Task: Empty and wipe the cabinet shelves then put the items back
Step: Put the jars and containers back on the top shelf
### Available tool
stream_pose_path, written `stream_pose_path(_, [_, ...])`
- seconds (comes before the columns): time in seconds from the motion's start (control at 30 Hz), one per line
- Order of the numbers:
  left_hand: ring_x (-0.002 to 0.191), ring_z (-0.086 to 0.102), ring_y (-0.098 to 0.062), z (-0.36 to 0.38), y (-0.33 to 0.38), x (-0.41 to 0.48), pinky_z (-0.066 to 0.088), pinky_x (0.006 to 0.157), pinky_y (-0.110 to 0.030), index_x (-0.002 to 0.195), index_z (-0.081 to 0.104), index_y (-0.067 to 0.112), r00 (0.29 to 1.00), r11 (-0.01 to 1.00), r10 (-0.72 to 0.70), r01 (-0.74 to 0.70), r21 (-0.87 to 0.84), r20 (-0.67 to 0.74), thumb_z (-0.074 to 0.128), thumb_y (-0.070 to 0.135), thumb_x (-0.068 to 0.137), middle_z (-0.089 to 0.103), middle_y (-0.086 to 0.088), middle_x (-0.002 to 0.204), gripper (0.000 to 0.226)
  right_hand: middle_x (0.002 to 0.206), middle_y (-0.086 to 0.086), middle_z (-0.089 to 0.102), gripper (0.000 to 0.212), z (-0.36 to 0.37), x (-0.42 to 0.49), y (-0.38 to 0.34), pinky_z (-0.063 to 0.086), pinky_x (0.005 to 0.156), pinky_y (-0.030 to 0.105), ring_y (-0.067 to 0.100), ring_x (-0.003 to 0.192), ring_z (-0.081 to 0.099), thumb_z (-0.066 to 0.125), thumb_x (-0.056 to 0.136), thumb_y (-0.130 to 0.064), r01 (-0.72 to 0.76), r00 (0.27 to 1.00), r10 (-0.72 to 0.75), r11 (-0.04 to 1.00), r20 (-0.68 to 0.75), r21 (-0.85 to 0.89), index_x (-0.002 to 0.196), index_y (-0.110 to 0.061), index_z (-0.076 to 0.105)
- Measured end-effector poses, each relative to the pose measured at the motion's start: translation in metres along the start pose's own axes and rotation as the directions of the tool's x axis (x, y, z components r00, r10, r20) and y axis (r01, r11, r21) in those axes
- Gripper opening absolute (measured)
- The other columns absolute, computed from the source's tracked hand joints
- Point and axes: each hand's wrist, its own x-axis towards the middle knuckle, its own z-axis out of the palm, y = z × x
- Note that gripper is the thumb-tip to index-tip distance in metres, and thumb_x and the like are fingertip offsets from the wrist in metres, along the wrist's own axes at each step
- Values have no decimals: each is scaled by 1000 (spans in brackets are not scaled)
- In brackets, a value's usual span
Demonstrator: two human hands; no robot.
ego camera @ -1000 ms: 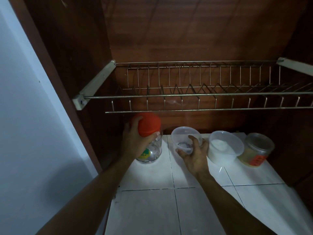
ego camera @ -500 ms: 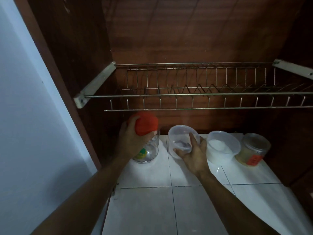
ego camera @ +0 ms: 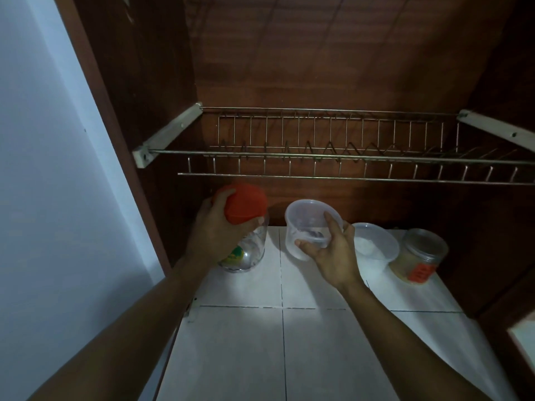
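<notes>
My left hand [ego camera: 215, 231] grips the top of a clear glass jar [ego camera: 249, 250] with an orange-red lid [ego camera: 246, 206], at the back left of the white tiled shelf [ego camera: 312, 342]. My right hand [ego camera: 333, 253] holds a clear lidded plastic tub [ego camera: 307, 224], tilted and raised off the tiles. To its right stand a second clear tub [ego camera: 373, 247] with white powder and a small lidded jar [ego camera: 419, 256] with an orange label.
A bare metal wire dish rack [ego camera: 347, 157] spans the cabinet just above the jars. Dark wooden cabinet walls [ego camera: 150, 82] close in left, back and right. A pale wall [ego camera: 43, 169] lies outside on the left.
My right hand has lifted the clear tub up off the tiles and tilted it. My left hand keeps its grip on the orange-lidded jar, which has barely shifted.
</notes>
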Motion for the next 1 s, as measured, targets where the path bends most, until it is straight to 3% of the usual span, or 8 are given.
stream_pose_path(0.07, [126, 47, -27, -3, 4, -5, 45, 102, -44, 140, 38, 41, 1000, 1000, 16, -16, 6, -8, 78, 62, 64, 42, -3, 142, 88, 144, 7, 25, 90, -8, -4, -7, 35, 107, 19, 22, 132, 35, 84, 75, -27, 13, 1000, -12, 998, 16, -54, 149, -20, 33])
stream_pose_path(0.27, [122, 49, -24, -10, 19, -23, 44, 100, -37, 137, 42, 41, 998, 999, 49, -50, -16, -45, 79, 61, 65, 45, -3, 139, 84, 128, 1, 29, 82, -33, -21, -20, 27, 78, -9, 10, 113, 34, 86, 71, -20, 15, 1000, -16, 999, -13, -32, 141, -17, 44])
stream_pose_path(0.47, [120, 49, -24, -19, 29, -36, 44, 101, -40, 136, 44, 39, 994, 994, 108, -109, -23, -35, 80, 57, 67, 46, -3, 136, 80, 124, -5, 33, 82, -48, -45, -32, 42, 96, 19, 13, 111, 43, 89, 64, -39, -10, 994, 4, 998, -107, -63, 134, -26, 50])
stream_pose_path(0.6, [119, 50, -22, -25, 33, -47, 44, 99, -35, 136, 43, 39, 991, 989, 135, -135, -56, -14, 80, 58, 67, 47, -2, 136, 80, 120, -9, 31, 81, -58, -60, -42, 40, 91, 16, 11, 108, 43, 90, 64, -37, -21, 991, 11, 997, -135, -75, 132, -25, 50])
stream_pose_path(0.9, [119, 53, -23, -39, 39, -81, 48, 100, -45, 133, 41, 46, 987, 989, 140, -136, -52, 82, 64, 84, 50, 52, 4, 136, 93, 133, -3, 35, 83, -74, -105, -55, 46, 90, 20, 19, 115, 49, 91, 63, -38, -29, 983, 8, 994, -182, -110, 134, -23, 50])
stream_pose_path(1.0, [119, 54, -24, -43, 43, -94, 49, 99, -46, 134, 42, 44, 984, 988, 152, -148, -41, 90, 62, 85, 51, 53, 3, 136, 95, 133, -2, 35, 81, -80, -118, -56, 40, 75, -1, 16, 113, 47, 90, 64, -35, -27, 984, 8, 994, -178, -104, 133, -23, 50])
